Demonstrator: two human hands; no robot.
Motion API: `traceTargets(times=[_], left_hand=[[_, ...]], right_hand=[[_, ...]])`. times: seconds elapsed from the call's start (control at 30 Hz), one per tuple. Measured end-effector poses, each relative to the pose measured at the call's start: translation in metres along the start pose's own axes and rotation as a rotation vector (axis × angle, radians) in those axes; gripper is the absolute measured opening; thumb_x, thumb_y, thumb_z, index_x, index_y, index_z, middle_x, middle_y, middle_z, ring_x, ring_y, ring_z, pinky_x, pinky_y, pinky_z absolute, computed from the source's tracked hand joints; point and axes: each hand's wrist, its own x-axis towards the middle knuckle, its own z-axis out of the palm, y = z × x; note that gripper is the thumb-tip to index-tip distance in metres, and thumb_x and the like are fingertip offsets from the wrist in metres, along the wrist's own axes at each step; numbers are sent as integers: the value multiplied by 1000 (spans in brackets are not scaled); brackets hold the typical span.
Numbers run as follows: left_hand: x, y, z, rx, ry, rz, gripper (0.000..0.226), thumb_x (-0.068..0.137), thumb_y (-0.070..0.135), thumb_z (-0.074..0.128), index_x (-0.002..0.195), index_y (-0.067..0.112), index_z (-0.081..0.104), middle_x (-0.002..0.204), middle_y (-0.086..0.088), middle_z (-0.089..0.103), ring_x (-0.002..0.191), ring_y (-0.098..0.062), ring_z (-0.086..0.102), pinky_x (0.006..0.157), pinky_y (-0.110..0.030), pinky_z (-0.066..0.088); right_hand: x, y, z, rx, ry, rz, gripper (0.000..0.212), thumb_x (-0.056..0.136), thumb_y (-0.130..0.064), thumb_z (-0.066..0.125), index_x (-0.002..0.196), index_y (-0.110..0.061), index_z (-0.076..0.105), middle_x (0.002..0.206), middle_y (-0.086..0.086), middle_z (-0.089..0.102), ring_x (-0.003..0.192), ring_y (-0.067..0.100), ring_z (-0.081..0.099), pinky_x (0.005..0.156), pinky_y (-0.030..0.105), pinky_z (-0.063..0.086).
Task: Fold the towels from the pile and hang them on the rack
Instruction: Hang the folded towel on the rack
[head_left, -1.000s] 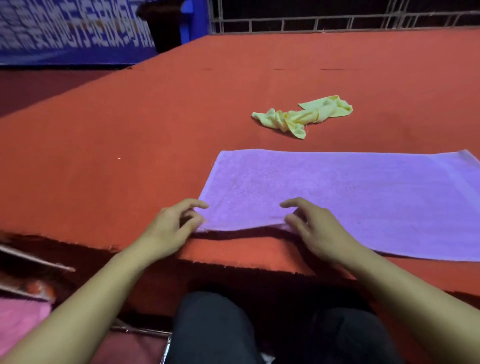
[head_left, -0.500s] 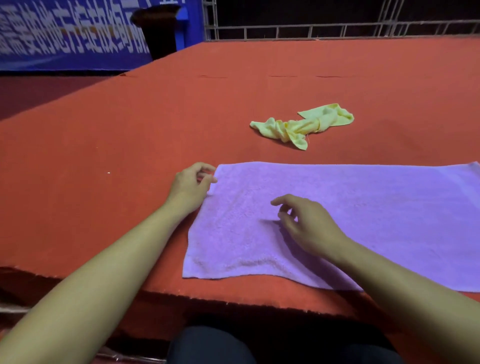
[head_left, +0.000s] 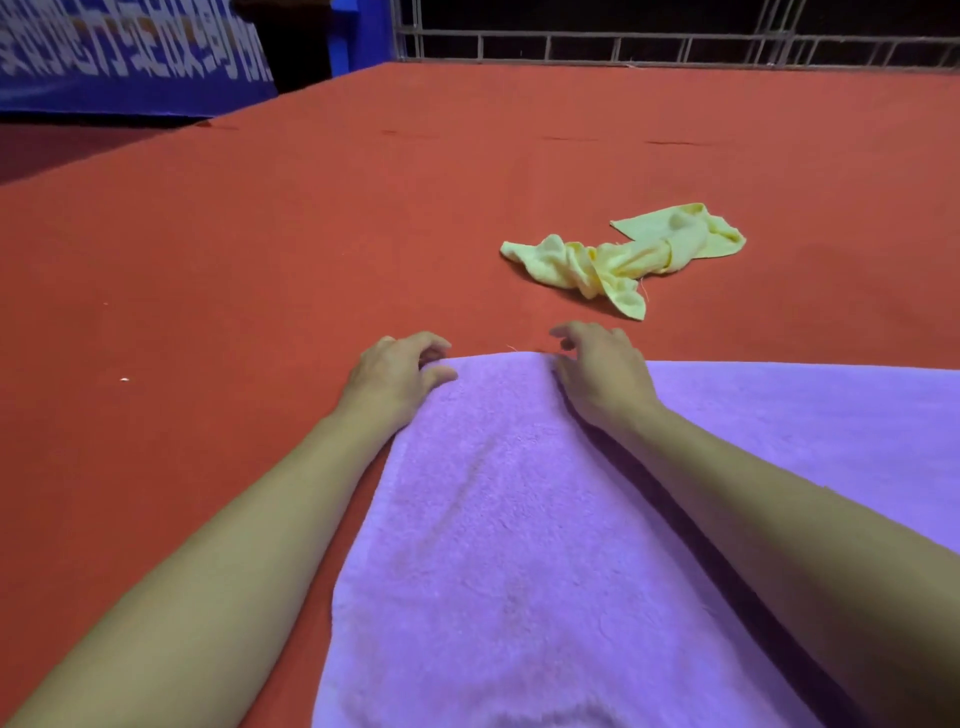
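A purple towel (head_left: 519, 545) lies spread flat on the red table (head_left: 260, 260) in front of me and runs off the right side of the view. My left hand (head_left: 395, 374) is at its far left corner, thumb on top and fingers curled over the edge, pinching it. My right hand (head_left: 602, 374) holds the far edge a little to the right, fingers curled over the hem. A crumpled yellow towel (head_left: 623, 254) lies further back on the table, apart from both hands. No rack is in view.
A metal railing (head_left: 675, 47) runs along the table's far edge. A blue banner with white lettering (head_left: 130, 57) stands at the back left, beside a dark object. The red table top extends wide to the left and behind the yellow towel.
Both hands left the purple towel's near edge and reached forward to its far edge. The left arrived at the far corner first, then the right. My view moved forward over the towel.
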Motion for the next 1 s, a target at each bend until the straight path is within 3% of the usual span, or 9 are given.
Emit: traceTargets(times=[0.1, 0.27, 0.47, 0.63, 0.77, 0.83, 0.9, 1.0], left_hand=[[3, 3, -1, -2, 28, 44, 27, 88, 21, 71, 115, 24, 68, 102, 5, 72, 102, -18, 61, 87, -25, 39], [11, -1, -3, -136, 305, -39, 25, 86, 12, 68, 109, 22, 69, 95, 3, 71, 91, -21, 64, 83, -31, 46], [15, -8, 3, -103, 207, -132, 23, 84, 16, 69, 104, 28, 69, 82, 15, 65, 90, -16, 65, 80, -25, 42], [18, -13, 6, -84, 188, -135, 21, 87, 23, 68, 107, 30, 68, 90, 13, 70, 99, -20, 62, 87, -27, 42], [18, -16, 5, -85, 167, -106, 24, 85, 21, 71, 107, 31, 67, 76, 22, 63, 99, -21, 62, 88, -27, 43], [18, -15, 4, -119, 168, -83, 26, 84, 19, 73, 107, 30, 67, 74, 22, 63, 89, -15, 64, 85, -27, 46], [17, -12, 2, -187, 162, -82, 28, 82, 16, 75, 106, 28, 67, 75, 20, 66, 76, -1, 63, 77, -17, 45], [17, -12, -2, -252, 119, -95, 29, 82, 13, 75, 104, 30, 67, 82, 15, 70, 74, 7, 61, 75, -10, 43]], right_hand=[[-1, 3, 12, -111, -12, 7, 33, 97, -27, 47, 129, -29, 55, 124, -4, 59, 116, 26, 47, 95, 43, 34], [16, -8, 10, -86, 25, -36, 34, 95, -22, 49, 128, -30, 53, 120, -5, 59, 115, 25, 47, 94, 43, 30], [20, 1, 21, -21, 0, -31, 34, 97, -30, 48, 130, -29, 54, 120, -2, 62, 115, 26, 47, 96, 42, 33], [18, 3, 22, 32, 12, -110, 40, 95, -34, 54, 135, -31, 50, 110, -11, 66, 109, 22, 48, 90, 38, 33], [21, 5, 23, 80, 1, -95, 40, 93, -31, 59, 132, -34, 51, 101, -14, 65, 106, 18, 48, 89, 36, 31], [22, 8, 24, 127, 22, -95, 40, 92, -28, 62, 130, -36, 52, 95, -16, 63, 103, 15, 48, 87, 33, 29], [24, 9, 25, 165, 50, -110, 42, 89, -23, 63, 128, -37, 53, 91, -16, 62, 99, 14, 50, 86, 33, 29], [26, 12, 26, 222, 55, -126, 44, 86, -19, 65, 126, -35, 54, 88, -14, 62, 93, 14, 56, 91, 39, 41]])
